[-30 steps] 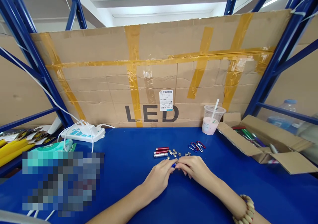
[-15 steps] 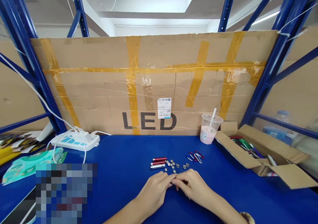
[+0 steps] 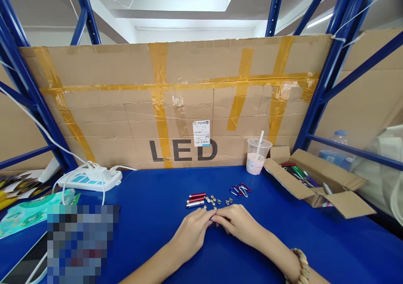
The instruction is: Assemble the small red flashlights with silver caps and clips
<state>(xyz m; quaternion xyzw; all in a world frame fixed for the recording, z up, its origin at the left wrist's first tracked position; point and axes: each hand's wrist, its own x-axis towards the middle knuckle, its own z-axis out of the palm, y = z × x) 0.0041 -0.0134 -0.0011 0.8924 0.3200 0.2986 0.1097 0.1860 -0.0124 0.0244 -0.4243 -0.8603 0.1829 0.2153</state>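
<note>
My left hand [image 3: 191, 232] and my right hand [image 3: 236, 224] meet over the blue table, fingertips pressed together. Both are closed; whatever lies between the fingers is hidden behind them. Just beyond the fingertips lie several small round button cells [image 3: 213, 200]. To their left are small metal tubes, red ones [image 3: 197, 196] and a silver one [image 3: 195, 204], side by side. A few small metal pieces [image 3: 228, 201] sit right of the cells. Farther right rest red, blue and silver carabiner clips [image 3: 240, 190].
A cup with a straw [image 3: 257, 160] stands at the back, beside an open cardboard box [image 3: 352, 204] with coloured tubes. At left are a white power strip [image 3: 91, 181], a teal packet [image 3: 30, 217] and a dark phone-like slab [image 3: 27, 259]. A cardboard sheet [image 3: 135, 124] walls the back.
The view has shifted slightly to the right. My hands stay together in much the same pose, fingertips still meeting in front of the small parts.
</note>
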